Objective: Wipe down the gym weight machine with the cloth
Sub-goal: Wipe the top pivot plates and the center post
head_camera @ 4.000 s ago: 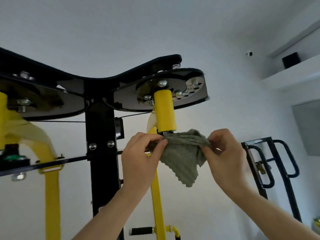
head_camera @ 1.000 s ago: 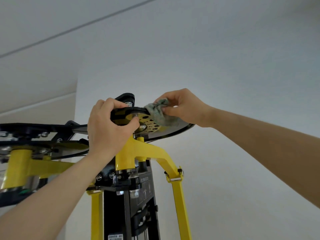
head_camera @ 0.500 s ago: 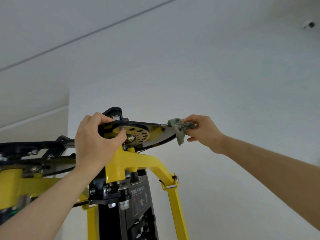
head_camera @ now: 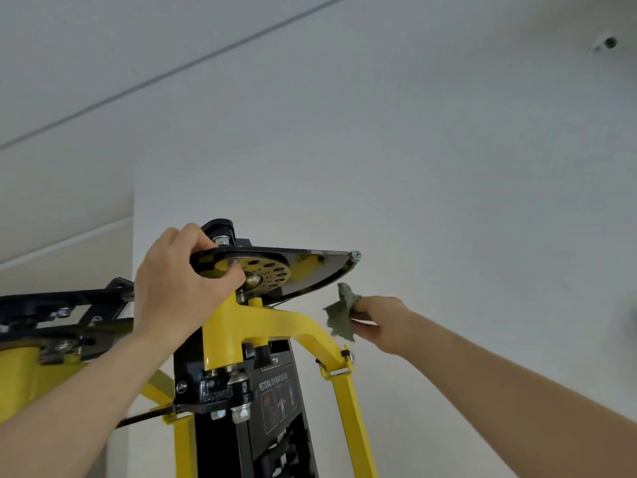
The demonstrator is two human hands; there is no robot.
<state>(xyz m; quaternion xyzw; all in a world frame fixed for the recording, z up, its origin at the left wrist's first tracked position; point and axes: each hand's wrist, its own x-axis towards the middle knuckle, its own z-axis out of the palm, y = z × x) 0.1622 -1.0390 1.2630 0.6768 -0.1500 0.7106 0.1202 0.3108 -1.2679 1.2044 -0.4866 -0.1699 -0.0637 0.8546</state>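
Note:
I look up at the top of the yellow and black weight machine (head_camera: 241, 332). Its black cam plate (head_camera: 310, 274) with a yellow perforated disc (head_camera: 269, 270) sticks out to the right. My left hand (head_camera: 175, 288) grips the left edge of that plate, thumb under it by the disc. My right hand (head_camera: 375, 319) holds a crumpled grey-green cloth (head_camera: 339, 315) just below and to the right of the plate's tip, apart from the machine and above the yellow arm (head_camera: 344, 391).
A black column (head_camera: 275, 408) with an exercise label runs down the middle. Another black plate assembly (head_camera: 62, 312) extends to the left. White wall and ceiling lie behind, with a small camera (head_camera: 603, 44) at the top right.
My right hand has pulled the cloth off the plate's right tip and dropped it down and to the right. My left hand keeps its grip on the plate.

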